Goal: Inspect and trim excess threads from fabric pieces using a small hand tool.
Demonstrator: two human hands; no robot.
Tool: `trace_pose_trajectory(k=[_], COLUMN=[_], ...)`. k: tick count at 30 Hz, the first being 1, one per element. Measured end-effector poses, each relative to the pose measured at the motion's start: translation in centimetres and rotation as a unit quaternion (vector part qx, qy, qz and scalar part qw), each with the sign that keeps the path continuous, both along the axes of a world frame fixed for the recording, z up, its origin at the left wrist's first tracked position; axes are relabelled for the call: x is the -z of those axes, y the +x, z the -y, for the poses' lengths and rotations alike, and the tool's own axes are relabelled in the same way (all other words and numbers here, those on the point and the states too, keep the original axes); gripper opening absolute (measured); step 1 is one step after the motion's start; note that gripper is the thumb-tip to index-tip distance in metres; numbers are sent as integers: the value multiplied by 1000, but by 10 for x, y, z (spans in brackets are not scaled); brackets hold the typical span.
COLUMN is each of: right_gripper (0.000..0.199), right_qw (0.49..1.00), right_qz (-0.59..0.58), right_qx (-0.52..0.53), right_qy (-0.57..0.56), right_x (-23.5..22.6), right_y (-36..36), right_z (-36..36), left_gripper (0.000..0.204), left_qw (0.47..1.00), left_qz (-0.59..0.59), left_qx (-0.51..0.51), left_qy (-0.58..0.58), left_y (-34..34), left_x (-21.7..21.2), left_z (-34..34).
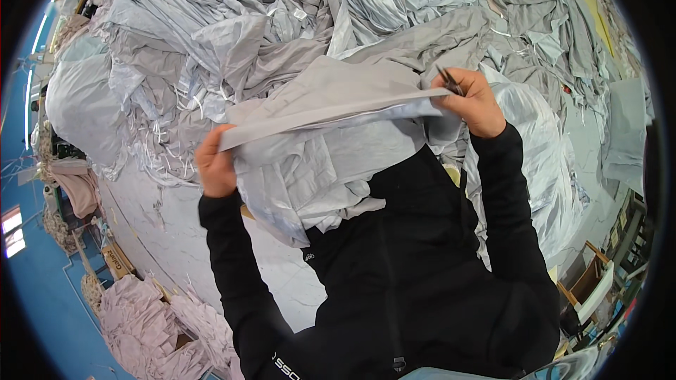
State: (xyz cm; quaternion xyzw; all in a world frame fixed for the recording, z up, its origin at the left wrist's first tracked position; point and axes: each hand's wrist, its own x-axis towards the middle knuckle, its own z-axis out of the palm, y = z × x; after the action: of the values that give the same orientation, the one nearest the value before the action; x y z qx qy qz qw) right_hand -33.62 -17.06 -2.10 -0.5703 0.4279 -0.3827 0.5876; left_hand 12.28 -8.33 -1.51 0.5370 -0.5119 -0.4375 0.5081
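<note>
A light grey piece of fabric [331,91] stretches between my two hands, its hemmed band pulled nearly straight and rising toward the right. My left hand [215,162] is closed on the band's left end. My right hand [473,102] pinches the other end. Dark, pointed thread snips [448,80] also sit in the right hand, their tips sticking up past the fingers; the rest is hidden in the palm. Below the band, the fabric's paler, bluish side hangs in loose folds against my black jacket.
A large heap of grey and pale blue fabric [394,0] covers the far side of the marble-patterned table [158,225]. White cloth [528,155] lies at right. Pinkish fabric [137,324] is piled at lower left, near a cardboard box [117,260]. A wooden-framed chair [591,281] stands at lower right.
</note>
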Motion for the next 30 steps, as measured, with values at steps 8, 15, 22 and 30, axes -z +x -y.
trace_pose_trajectory(k=[8,15,22,30], right_gripper=[20,22,15,14], right_qw=[984,986,985,984], right_qz=[53,27,27,34], right_qx=[-49,-19,-6,-15], right_qy=[163,163,169,173], right_x=[44,76,83,89], right_y=[28,35,35,32], right_z=[16,21,25,27], left_gripper=[15,12,13,14], left_qw=[968,948,958,966], left_qz=[-12,-128,-120,-130], left_qx=[-45,-83,-81,-80], left_qy=[247,279,246,210], left_y=[35,19,21,33], left_x=[7,21,22,32], left_z=[11,18,15,7])
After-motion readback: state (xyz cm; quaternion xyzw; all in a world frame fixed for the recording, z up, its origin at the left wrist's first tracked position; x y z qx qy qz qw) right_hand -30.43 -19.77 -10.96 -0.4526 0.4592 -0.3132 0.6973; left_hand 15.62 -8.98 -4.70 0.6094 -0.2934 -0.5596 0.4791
